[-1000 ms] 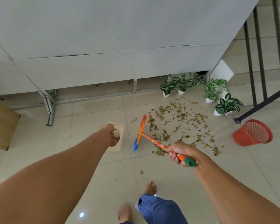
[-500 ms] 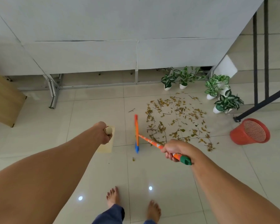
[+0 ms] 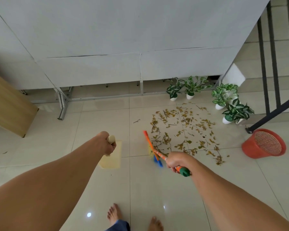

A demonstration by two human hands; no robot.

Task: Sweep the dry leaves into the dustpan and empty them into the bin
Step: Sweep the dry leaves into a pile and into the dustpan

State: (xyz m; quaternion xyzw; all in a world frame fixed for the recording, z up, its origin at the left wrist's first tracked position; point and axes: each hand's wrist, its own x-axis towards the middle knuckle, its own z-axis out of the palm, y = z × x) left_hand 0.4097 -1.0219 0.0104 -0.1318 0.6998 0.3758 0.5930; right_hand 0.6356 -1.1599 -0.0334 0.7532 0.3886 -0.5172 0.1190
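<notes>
Dry leaves [image 3: 184, 132] lie scattered over the pale tiled floor ahead and to the right. My right hand [image 3: 178, 161] grips the orange handle of a broom [image 3: 149, 144], whose orange and blue head rests on the floor at the left edge of the leaves. My left hand [image 3: 108, 144] is closed on the wooden handle of a cream dustpan [image 3: 113, 158], which sits on the floor left of the broom. A red mesh bin [image 3: 264, 144] lies tilted on its side at the right, its mouth facing me.
Several potted plants [image 3: 235, 112] in white pots stand behind and right of the leaves. A grey panel wall on metal feet [image 3: 62, 104] closes the back. A wooden board [image 3: 8, 107] leans at left, and a black railing [image 3: 272, 104] rises at right. My bare feet [image 3: 113, 214] are below.
The broom head has swung from upright to slanted and slid toward me along the leaves' left edge. The dustpan stays left of it. The view has tilted up a little.
</notes>
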